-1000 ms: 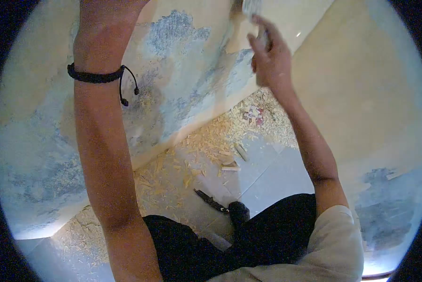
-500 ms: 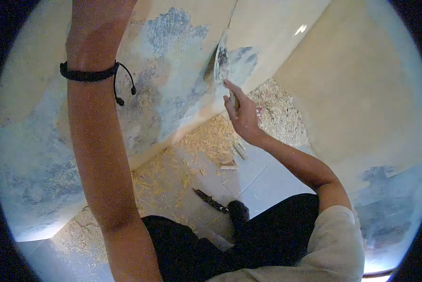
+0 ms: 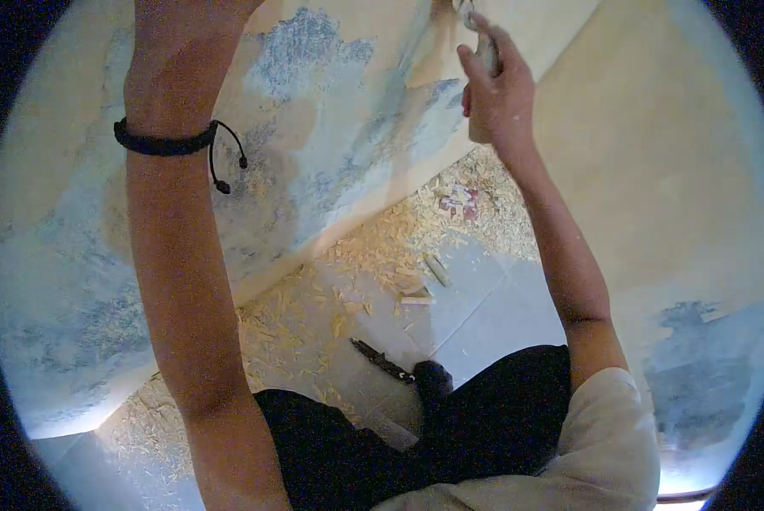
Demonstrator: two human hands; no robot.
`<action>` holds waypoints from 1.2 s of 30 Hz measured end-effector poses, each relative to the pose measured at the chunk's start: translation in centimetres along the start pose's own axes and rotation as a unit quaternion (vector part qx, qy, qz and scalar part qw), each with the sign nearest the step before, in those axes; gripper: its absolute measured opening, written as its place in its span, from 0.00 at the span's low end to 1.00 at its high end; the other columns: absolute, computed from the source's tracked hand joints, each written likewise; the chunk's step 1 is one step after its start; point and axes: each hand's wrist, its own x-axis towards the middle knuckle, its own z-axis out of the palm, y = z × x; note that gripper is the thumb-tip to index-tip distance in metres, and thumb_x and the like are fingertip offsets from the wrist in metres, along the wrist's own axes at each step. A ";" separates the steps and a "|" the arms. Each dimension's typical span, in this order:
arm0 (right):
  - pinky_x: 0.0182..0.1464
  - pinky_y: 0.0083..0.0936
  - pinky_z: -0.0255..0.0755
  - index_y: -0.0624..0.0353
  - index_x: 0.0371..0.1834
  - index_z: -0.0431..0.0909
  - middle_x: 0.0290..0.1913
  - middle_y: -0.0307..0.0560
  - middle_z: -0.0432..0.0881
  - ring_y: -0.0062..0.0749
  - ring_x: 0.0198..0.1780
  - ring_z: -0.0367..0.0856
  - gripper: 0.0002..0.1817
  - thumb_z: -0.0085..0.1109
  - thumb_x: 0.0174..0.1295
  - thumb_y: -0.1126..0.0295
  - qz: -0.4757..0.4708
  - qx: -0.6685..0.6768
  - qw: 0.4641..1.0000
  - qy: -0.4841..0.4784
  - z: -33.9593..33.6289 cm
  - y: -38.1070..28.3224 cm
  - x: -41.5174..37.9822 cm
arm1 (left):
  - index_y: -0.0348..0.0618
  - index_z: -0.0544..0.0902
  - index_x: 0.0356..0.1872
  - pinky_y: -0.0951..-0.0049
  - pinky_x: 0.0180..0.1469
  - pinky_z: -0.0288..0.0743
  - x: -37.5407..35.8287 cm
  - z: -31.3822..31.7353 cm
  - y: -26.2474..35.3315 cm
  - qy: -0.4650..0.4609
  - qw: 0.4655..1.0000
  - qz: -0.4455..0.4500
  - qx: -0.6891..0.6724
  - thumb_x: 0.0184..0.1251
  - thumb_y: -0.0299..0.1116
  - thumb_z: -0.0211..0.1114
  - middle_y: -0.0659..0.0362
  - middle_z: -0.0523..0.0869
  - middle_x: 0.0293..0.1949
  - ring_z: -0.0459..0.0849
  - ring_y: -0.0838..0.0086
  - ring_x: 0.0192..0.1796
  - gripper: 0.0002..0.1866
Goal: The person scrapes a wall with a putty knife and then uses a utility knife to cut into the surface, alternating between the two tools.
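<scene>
At the top right, my right hand [image 3: 505,89] is closed round a scraper [image 3: 490,53] with a pale handle. The butt of its handle shows below my fingers. My index finger stretches along the tool toward its metal end at the upper picture edge, close to the wall panel [image 3: 314,145]. That panel has a cream surface with patchy blue-grey areas. My left arm reaches up the left side, a black cord bracelet at the wrist. The top edge cuts off most of my left hand [image 3: 196,30], and its fingers are hidden.
Pale shavings [image 3: 373,255] litter the tiled floor along the panel's foot. Small wooden pieces [image 3: 437,270] lie among them. A dark narrow tool [image 3: 382,359] rests near my foot. A second cream and blue wall [image 3: 646,170] rises on the right.
My right hand has moved up and to the right along the panel with the scraper, uncovering a reddish patch among the shavings. My left arm has barely moved.
</scene>
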 end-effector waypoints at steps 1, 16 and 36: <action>0.22 0.31 0.72 0.50 0.66 0.73 0.16 0.45 0.74 0.27 0.14 0.73 0.23 0.59 0.68 0.66 0.002 -0.004 1.000 -0.001 0.7 0.7 -0.9 | 0.33 0.82 0.33 0.68 0.41 0.75 0.0 0.2 -0.4 -0.002 0.999 -0.004 0.054 0.69 0.37 0.66 0.52 0.83 0.29 0.81 0.67 0.33 0.14; 0.31 0.32 0.71 0.54 0.66 0.73 0.24 0.54 0.76 0.33 0.21 0.70 0.23 0.58 0.66 0.73 -0.001 -0.056 0.994 -0.099 2.8 3.7 -10.0 | 0.35 0.83 0.33 0.69 0.36 0.72 0.6 -0.7 -0.3 -0.005 0.997 -0.053 0.049 0.69 0.39 0.65 0.56 0.80 0.24 0.77 0.71 0.28 0.15; 0.32 0.36 0.74 0.49 0.66 0.72 0.30 0.58 0.81 0.39 0.23 0.79 0.23 0.59 0.67 0.70 0.049 -0.097 0.985 -0.132 2.2 6.0 -10.3 | 0.35 0.82 0.32 0.72 0.35 0.72 0.1 -0.3 1.3 0.039 0.995 -0.088 -0.027 0.69 0.40 0.65 0.57 0.79 0.22 0.77 0.74 0.27 0.15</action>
